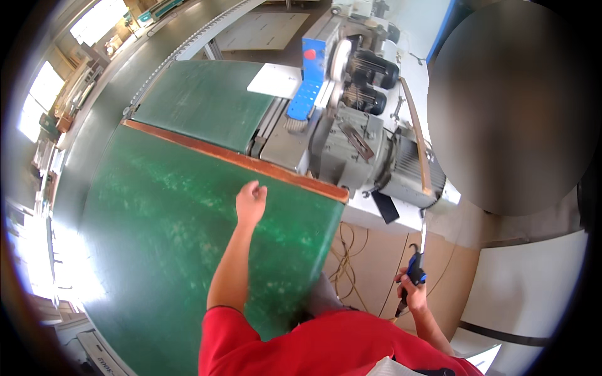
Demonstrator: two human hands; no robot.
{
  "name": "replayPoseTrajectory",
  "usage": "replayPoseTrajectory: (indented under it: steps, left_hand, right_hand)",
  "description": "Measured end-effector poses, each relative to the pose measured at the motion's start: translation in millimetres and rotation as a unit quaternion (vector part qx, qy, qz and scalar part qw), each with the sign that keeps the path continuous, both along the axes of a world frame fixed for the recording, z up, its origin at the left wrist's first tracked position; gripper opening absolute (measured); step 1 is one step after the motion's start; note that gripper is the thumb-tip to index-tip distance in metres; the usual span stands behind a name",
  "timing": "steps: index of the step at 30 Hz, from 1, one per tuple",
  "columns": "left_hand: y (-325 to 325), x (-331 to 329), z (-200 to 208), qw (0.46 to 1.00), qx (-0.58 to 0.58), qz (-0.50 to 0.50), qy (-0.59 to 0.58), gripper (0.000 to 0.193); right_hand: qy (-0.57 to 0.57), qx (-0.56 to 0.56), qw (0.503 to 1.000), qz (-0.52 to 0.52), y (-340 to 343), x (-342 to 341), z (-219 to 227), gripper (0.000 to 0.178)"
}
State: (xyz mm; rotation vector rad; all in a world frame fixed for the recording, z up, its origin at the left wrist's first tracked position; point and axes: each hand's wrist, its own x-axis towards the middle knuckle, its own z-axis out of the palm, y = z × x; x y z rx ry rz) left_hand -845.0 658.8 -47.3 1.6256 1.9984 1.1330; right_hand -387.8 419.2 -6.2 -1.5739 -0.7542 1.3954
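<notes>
My right hand (pixel 411 292) is wrapped round the handle of a blue and black air blow gun (pixel 416 269). Its long thin silver nozzle points up toward a grey finned motor (pixel 411 172). Over the green belt (pixel 188 250), my left hand (pixel 251 202) hangs with its fingers curled in, and nothing shows in them. Just beyond that hand, a long reddish-brown wooden strip (pixel 238 158) runs across the belt to the machine's near side. A blue bracket (pixel 308 88) stands on the machine beside white wheels and black motors (pixel 373 67).
A white board (pixel 274 80) lies at the far part of the belt, beside the blue bracket. Yellowish hose (pixel 343 263) lies coiled on the floor between belt and right arm. A large dark round shape (pixel 511 106) blocks the upper right. White panels (pixel 533 282) stand at the lower right.
</notes>
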Motion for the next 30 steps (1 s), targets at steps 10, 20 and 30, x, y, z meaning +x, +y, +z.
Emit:
replayPoseTrajectory:
  steps: [10,20,30]
  left_hand:
    - [304,-53,0,0.983,0.007,0.023,0.181,0.057]
    - [294,-77,-13,0.951,-0.077,-0.039,0.296,0.063]
    - [-109,41,-4,0.947,-0.096,-0.020,0.305,0.074]
  right_hand:
    - [-0.062,-0.110,0.989,0.078,115,-64,10,0.016]
    - [-0.034,-0.147,0.988,0.037,149,-89,-8,0.016]
    - [0.101,-0.048,0.992,-0.056,80,-197,-93,0.036]
